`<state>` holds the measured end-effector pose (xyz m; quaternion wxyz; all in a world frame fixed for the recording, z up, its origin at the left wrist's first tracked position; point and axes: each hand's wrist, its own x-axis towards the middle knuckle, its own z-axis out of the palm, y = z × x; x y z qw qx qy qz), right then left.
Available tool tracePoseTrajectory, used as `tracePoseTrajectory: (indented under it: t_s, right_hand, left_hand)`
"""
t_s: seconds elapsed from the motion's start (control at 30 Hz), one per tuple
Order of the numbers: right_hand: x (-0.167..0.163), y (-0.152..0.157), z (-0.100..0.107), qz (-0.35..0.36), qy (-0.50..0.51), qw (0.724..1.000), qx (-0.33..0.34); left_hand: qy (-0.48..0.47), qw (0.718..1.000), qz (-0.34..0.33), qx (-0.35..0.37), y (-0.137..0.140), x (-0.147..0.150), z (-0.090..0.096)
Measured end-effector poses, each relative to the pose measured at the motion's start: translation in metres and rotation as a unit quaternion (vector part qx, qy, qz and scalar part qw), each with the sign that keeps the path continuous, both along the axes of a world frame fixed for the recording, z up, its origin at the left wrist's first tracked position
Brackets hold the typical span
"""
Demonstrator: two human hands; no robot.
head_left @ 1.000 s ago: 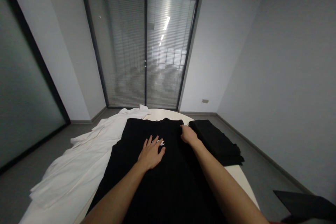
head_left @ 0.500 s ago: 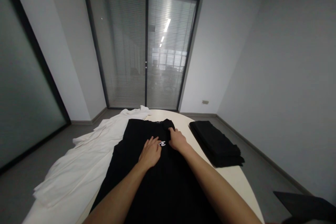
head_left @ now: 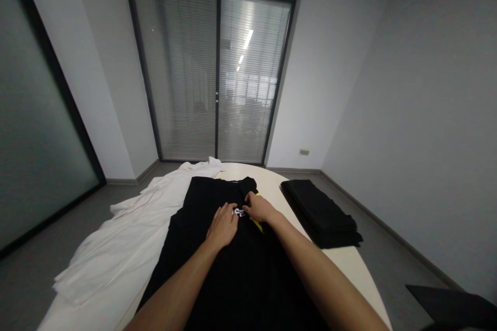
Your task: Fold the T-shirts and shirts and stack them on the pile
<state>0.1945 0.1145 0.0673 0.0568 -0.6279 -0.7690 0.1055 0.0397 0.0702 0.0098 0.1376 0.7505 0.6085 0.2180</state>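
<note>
A black T-shirt [head_left: 233, 274] lies spread over the table, its neckline toward the far end. White lettering and a bit of yellow show on its chest near my hands. My left hand [head_left: 224, 222] rests flat on the chest beside the lettering, fingers stretched forward. Just to the right, my right hand [head_left: 259, 208] pinches the shirt's fabric near its right edge below the shoulder. Its fingertips are partly hidden, and yellow shows on both sides of that hand.
White garments [head_left: 128, 232] lie along the left side of the round-edged table [head_left: 349, 264]. A folded stack of black cloth [head_left: 320, 212] sits at the right edge. A dark object [head_left: 450, 302] is at the lower right. Beyond are glass panels with blinds [head_left: 248, 129].
My right hand has drawn slightly inward to the left with the fabric. Yellow and more white lettering now show on the shirt. My left hand stays in nearly the same place.
</note>
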Motion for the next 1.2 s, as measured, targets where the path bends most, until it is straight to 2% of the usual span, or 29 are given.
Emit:
tracePoseTrajectory:
  t_s: [0.1,0.17,0.23,0.33,0.4,0.53,0.63,0.7,0.8,0.9,1.0,1.1,1.2]
  right_hand:
    - [0.007,-0.001,-0.003,-0.011,-0.009,1.000,-0.009]
    - [0.013,-0.004,0.003,-0.005,-0.016,0.999,-0.029]
    - [0.018,-0.011,0.013,0.030,-0.048,0.993,-0.101]
    - [0.025,-0.024,0.028,0.087,-0.102,0.960,-0.247]
    - [0.031,-0.032,0.033,0.091,-0.094,0.948,-0.289]
    - [0.042,-0.037,0.035,0.108,-0.027,0.954,-0.279]
    - [0.047,-0.037,0.032,0.140,0.102,0.950,-0.259]
    - [0.048,-0.040,0.031,0.151,0.145,0.942,-0.262]
    - [0.050,-0.050,0.032,0.143,0.044,0.939,-0.309]
    - [0.053,-0.061,0.031,0.112,-0.047,0.920,-0.373]
    - [0.058,-0.068,0.027,0.099,-0.037,0.897,-0.429]
    - [0.064,-0.072,0.024,0.117,-0.011,0.896,-0.428]
    - [0.067,-0.074,0.024,0.141,0.100,0.887,-0.428]
  left_hand:
    - [0.002,1.000,0.000,0.006,0.000,0.000,-0.001]
    - [0.008,1.000,-0.004,0.009,0.000,0.000,-0.002]
    - [0.017,1.000,-0.014,0.012,-0.001,-0.001,-0.004]
    - [0.035,0.998,-0.040,0.017,-0.001,-0.001,-0.008]
    - [0.048,0.997,-0.055,0.019,-0.001,0.000,-0.010]
    - [0.063,0.996,-0.066,0.020,0.002,0.002,-0.015]
    - [0.065,0.996,-0.058,0.021,0.003,0.003,-0.016]
    - [0.061,0.996,-0.059,0.026,0.002,0.002,-0.015]
    - [0.056,0.990,-0.115,0.058,-0.003,0.002,-0.011]
    - [0.053,0.981,-0.164,0.093,-0.007,0.003,-0.008]
    - [0.041,0.980,-0.163,0.103,-0.007,0.004,-0.006]
    - [0.032,0.981,-0.163,0.102,-0.002,0.005,-0.006]
    - [0.019,0.982,-0.160,0.099,0.004,0.004,-0.010]
